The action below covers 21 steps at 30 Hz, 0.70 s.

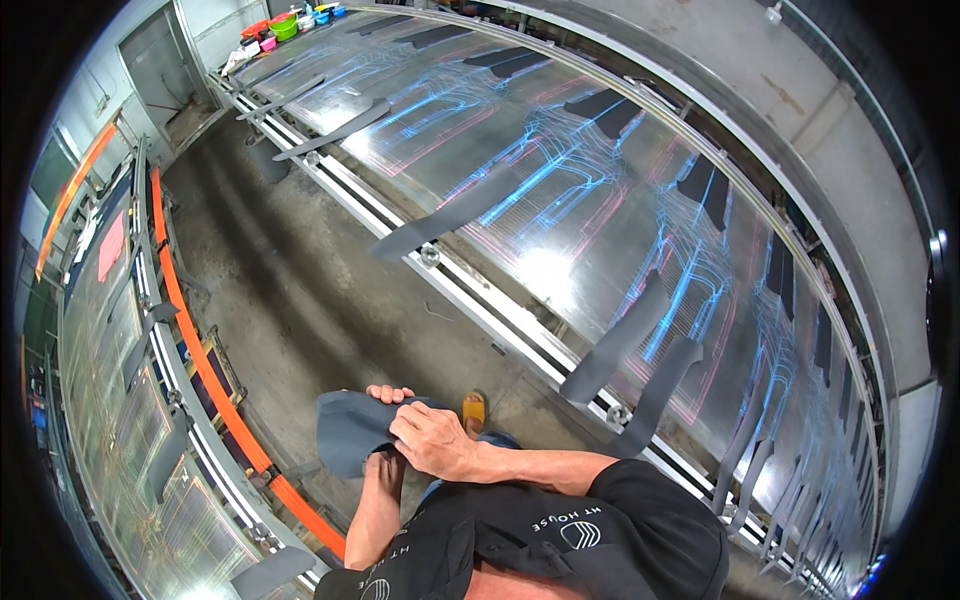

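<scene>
In front of my body I hold a dark grey sheet-like piece (350, 432), its left end broad and hanging free. I cannot make out whether it is cloth or thin rubber. From below, my left hand (388, 393) supports it; the fingertips show past its far edge and the palm is hidden. My right hand (435, 440) lies over the piece from the right, its fingers closed in a pinch at the near edge.
A long table (400, 185) with blue and pink line patterns runs along my right, dark grey strips (450, 215) overhanging its metal rail. On my left stands another patterned table (110, 400) with an orange edge strip (185, 310). Coloured tubs (285, 27) sit at the far end.
</scene>
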Each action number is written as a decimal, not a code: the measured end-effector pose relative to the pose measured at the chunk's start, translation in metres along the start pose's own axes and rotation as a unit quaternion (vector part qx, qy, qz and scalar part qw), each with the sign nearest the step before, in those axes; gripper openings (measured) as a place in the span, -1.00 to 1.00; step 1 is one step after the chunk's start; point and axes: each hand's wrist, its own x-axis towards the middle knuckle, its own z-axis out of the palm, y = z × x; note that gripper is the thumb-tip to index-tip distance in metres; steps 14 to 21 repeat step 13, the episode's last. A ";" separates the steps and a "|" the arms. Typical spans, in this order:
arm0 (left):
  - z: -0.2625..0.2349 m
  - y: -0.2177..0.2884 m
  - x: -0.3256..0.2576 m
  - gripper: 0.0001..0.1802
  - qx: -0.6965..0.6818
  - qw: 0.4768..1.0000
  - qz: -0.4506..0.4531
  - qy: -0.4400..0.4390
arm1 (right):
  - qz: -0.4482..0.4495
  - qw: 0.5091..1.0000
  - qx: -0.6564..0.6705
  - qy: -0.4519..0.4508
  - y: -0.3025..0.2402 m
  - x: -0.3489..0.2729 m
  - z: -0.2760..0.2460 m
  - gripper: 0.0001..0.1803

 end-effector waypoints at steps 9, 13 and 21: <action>-0.011 0.029 0.056 -0.39 0.009 0.998 0.000 0.057 | 0.258 0.917 0.279 0.127 0.082 0.085 -0.059 -0.81; -0.005 0.027 0.094 -0.36 -0.023 0.998 0.022 0.051 | 0.321 0.792 0.434 0.284 0.183 0.097 -0.072 -0.84; -0.005 0.027 0.094 -0.36 -0.023 0.998 0.022 0.051 | 0.321 0.792 0.434 0.284 0.183 0.097 -0.072 -0.84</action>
